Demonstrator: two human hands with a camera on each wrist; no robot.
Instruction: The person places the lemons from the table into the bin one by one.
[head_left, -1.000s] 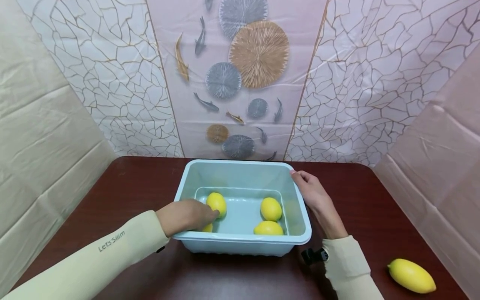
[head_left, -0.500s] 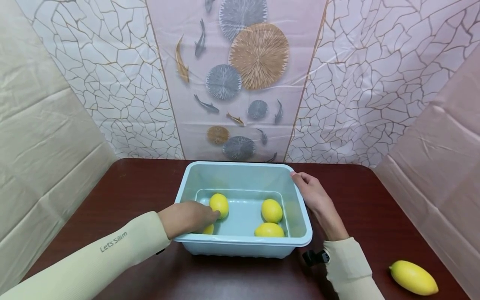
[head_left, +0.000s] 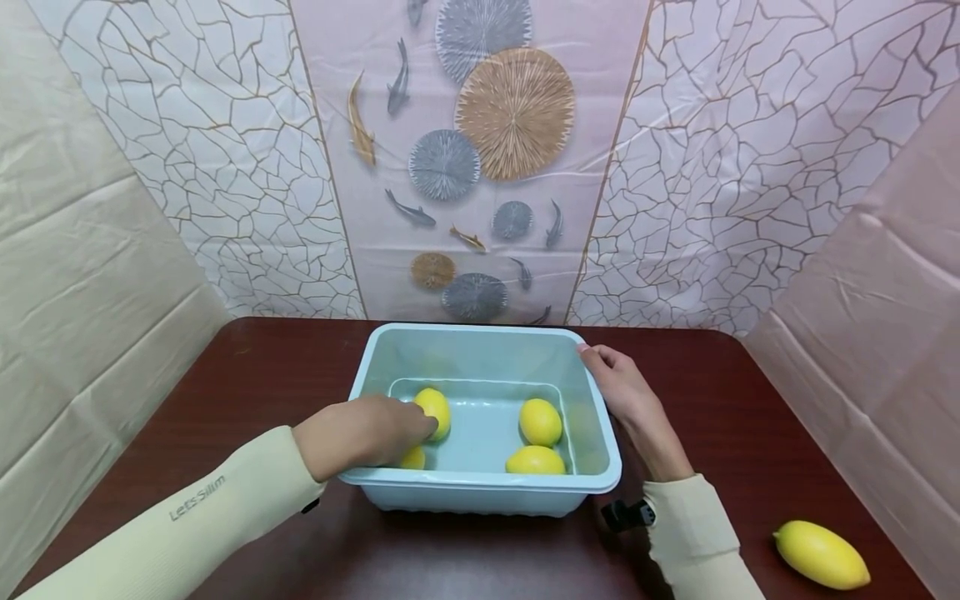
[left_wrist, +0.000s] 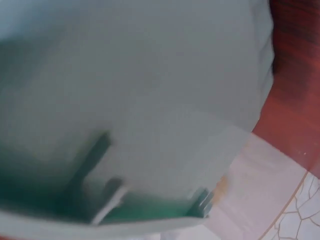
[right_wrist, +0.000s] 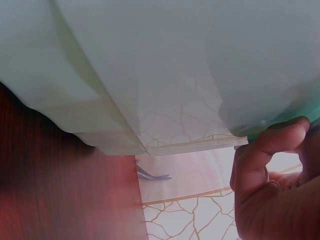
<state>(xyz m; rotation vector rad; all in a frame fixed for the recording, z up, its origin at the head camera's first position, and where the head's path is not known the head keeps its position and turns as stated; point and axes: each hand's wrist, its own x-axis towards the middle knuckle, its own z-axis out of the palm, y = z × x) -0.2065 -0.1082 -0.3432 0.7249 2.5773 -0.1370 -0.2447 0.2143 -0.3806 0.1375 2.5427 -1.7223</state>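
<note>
A light blue rectangular plastic basin (head_left: 480, 479) stands on the table with several yellow lemons inside. My left hand (head_left: 367, 437) reaches over its left wall. A fingertip touches the upper left lemon (head_left: 431, 406), and a lower left lemon (head_left: 412, 457) is partly covered by the hand; most of the fingers are hidden, so a grip cannot be told. On the other side lie an upper right lemon (head_left: 540, 422) and a front right lemon (head_left: 535, 461). My right hand (head_left: 626, 390) grips the basin's right rim, its fingers curled at the edge in the right wrist view (right_wrist: 270, 175).
Another lemon (head_left: 821, 555) lies on the dark red-brown table (head_left: 285, 358), near its right edge. Patterned sheeting (head_left: 675, 167) hangs behind, and pale cloth walls (head_left: 97, 292) close in both sides. The left wrist view shows mostly the basin's wall (left_wrist: 150, 100).
My left hand shifts slightly left, its forearm more so, while the upper left lemon moves only a little. The right hand keeps its hold on the rim.
</note>
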